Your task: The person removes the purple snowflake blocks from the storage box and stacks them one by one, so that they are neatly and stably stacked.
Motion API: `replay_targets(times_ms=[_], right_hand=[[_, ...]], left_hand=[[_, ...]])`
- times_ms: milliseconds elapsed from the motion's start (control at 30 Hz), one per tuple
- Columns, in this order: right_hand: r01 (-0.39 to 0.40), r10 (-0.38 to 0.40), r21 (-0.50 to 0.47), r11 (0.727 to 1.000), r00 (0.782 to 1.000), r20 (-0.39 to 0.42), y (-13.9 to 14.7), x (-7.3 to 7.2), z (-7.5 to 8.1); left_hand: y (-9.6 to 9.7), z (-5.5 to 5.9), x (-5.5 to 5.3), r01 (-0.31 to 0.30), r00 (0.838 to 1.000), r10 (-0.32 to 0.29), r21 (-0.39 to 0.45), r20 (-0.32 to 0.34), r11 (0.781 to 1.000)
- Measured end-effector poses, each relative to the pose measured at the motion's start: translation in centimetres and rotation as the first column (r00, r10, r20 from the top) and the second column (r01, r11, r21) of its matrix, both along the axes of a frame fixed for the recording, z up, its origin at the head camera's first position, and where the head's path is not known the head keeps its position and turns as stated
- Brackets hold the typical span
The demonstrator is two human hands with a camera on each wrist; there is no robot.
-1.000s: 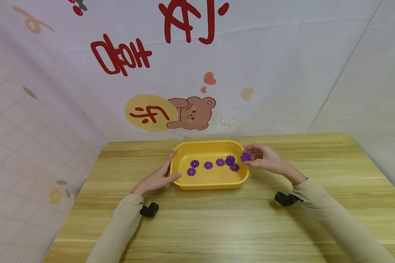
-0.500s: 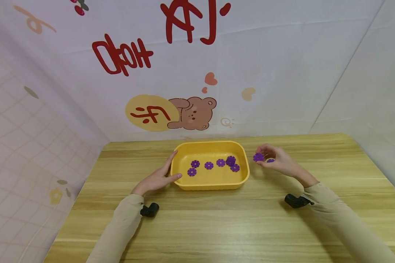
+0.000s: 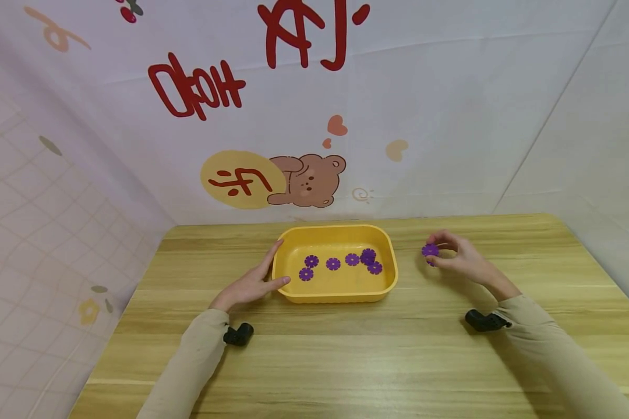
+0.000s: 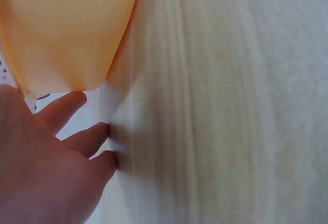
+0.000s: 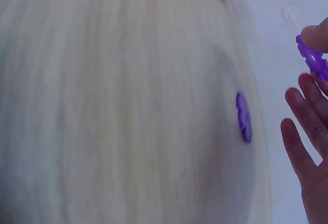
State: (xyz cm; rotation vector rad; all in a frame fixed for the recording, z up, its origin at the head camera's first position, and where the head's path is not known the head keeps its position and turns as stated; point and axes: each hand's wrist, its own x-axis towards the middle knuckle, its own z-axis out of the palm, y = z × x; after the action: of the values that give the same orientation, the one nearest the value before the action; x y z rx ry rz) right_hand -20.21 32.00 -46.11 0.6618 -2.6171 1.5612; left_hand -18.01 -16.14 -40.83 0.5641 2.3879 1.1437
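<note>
Tub [image 3: 335, 298], yellow, on wood table [image 3: 346, 361] w/ several purple discs [image 3: 333, 264] inside, some overlapping. L hand [image 3: 250, 285] spread at tub's left end, touching it, thumb over rim. R hand [image 3: 463, 259] off to tub's right, apart from it, pinching 1 held disc [image 3: 429, 249] btwn thumb & fingertip; loose disc [image 5: 244, 118] on table just below, per R wrist cam.

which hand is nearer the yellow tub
Left: the left hand touches the left end of the yellow tub. The right hand is apart from it, off to its right, pinching a purple flower-shaped disc.
</note>
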Motion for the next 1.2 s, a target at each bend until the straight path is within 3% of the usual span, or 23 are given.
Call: replay_targets(times_ms=[133,367,433,667,1200], right_hand=[[0.023,-0.023,0.033,0.999,1.000,0.019,0.8,-0.2,-0.5],[0.012,-0.013,0.047,0.999,1.000,0.023,1.8,-0.2,-1.3],[-0.002,0.000,0.053,0.999,1.000,0.030,2.1,-0.2,-1.6],[-0.008,0.005,0.126,0.992,1.000,0.023,2.8,-0.5,-1.9],[-0.012,0.008,0.189,0.982,1.000,0.018,2.7,-0.3,-1.8]], left_hand=[[0.0,0.0,0.0,-0.001,1.000,0.001,-0.007,0.003,1.000],[-0.8,-3.9,-1.8,-0.023,1.000,0.023,-0.008,-0.010,1.000],[-0.9,-4.3,-1.9,-0.025,0.999,0.025,-0.006,-0.020,1.000],[-1.0,-4.3,-1.9,-0.021,1.000,0.022,0.012,-0.023,1.000],[-0.9,-3.9,-1.8,-0.015,1.000,0.015,0.019,-0.012,1.000]])
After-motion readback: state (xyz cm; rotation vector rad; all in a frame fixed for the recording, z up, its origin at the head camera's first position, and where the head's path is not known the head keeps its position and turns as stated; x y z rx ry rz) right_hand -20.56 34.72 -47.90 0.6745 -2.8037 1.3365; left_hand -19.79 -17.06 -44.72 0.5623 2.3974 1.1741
